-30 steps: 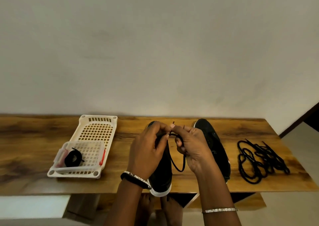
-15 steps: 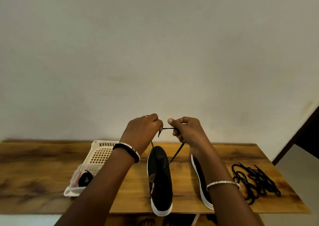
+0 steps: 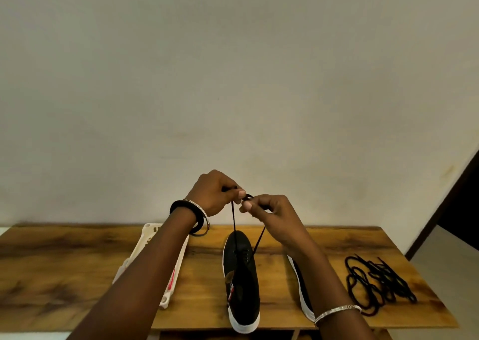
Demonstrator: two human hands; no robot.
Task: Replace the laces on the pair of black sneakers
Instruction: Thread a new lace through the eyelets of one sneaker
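The black sneaker (image 3: 242, 280) is sitting mid-table, its lace (image 3: 234, 217) running up taut to the hands above. The left hand (image 3: 215, 193) and right hand (image 3: 269, 210) are each pinching a lace end. Uneven pulling may be leaving lopsided ends or tipping the shoe. The wooden table (image 3: 64, 262) is standing against a plain wall (image 3: 233, 80).

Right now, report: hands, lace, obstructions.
Left hand, right hand: both pinching thin black lace. Lace runs down to black white-soled sneaker on wooden table. Nothing blocking; loose black lace pile off right.
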